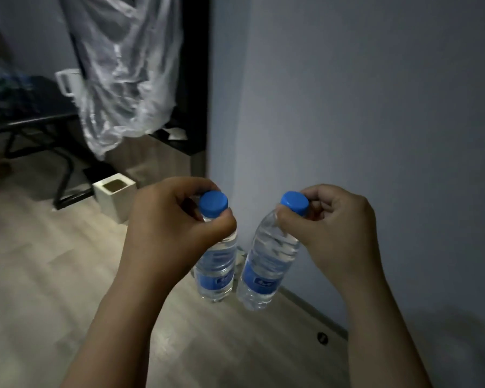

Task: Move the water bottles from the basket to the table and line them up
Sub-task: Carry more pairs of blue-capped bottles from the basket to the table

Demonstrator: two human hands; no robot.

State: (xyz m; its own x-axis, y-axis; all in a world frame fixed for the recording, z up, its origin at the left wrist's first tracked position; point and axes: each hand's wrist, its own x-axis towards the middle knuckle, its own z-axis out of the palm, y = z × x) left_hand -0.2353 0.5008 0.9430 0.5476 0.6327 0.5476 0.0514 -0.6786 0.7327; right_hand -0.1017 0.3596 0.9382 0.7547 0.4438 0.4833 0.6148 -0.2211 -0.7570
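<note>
I am holding two bottles above the floor (pixel 53 261), with no basket showing. The left hand (pixel 174 228) is gripping the left bottle (pixel 216 270) by its neck. The right hand (pixel 333 228) is gripping the right bottle (pixel 263 264), which is hanging tilted. I am advising levelling both before setting them down.

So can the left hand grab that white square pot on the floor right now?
Probably not yet. The left hand grips a water bottle just under its blue cap, so its fingers are busy. Nothing stands between it and the white square pot, though.
</note>
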